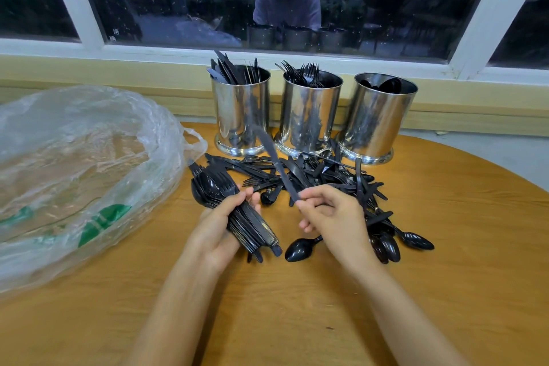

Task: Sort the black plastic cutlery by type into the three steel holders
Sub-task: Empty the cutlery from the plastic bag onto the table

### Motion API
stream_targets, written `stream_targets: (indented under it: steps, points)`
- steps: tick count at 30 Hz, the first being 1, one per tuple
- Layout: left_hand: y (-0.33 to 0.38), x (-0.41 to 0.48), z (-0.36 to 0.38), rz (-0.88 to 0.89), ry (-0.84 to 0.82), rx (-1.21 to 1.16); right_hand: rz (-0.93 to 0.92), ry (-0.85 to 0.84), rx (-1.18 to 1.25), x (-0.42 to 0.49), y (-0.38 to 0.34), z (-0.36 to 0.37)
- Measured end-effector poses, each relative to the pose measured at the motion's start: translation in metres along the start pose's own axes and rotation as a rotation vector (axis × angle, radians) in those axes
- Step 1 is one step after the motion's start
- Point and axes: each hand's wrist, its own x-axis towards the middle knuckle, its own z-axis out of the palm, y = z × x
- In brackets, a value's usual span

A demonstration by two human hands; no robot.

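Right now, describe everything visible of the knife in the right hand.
The knife is one piece of glossy black plastic, slim, with a long handle and gently curved blade, slightly blurred. The right hand pinches its handle end between thumb and fingers. It slants up and left, tip raised before the left steel holder, above the loose cutlery pile. Nothing else seems to touch it.

This looks like a canteen or café dining area. A round wooden table (445, 246) sits beside a white-framed window (481, 18) that is dark outside. Bulk black plastic cutlery (312, 172) lies before three steel holders (309, 110) at its far edge, and a clear plastic bag (74, 157) sits at its left.
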Motion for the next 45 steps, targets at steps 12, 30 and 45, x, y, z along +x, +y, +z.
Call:
stream_targets:
  steps: [12,30,45]
  points:
    - [0.003,0.001,-0.003,-0.041,0.046,0.003,-0.095,-0.096,-0.208,-0.003,0.007,0.008]
    - [0.003,-0.005,0.000,-0.010,0.027,0.040,-0.169,0.116,-0.841,0.025,0.033,-0.015]
    - [0.001,-0.003,-0.001,-0.036,0.037,0.020,-0.256,0.241,-0.676,0.023,0.028,-0.016]
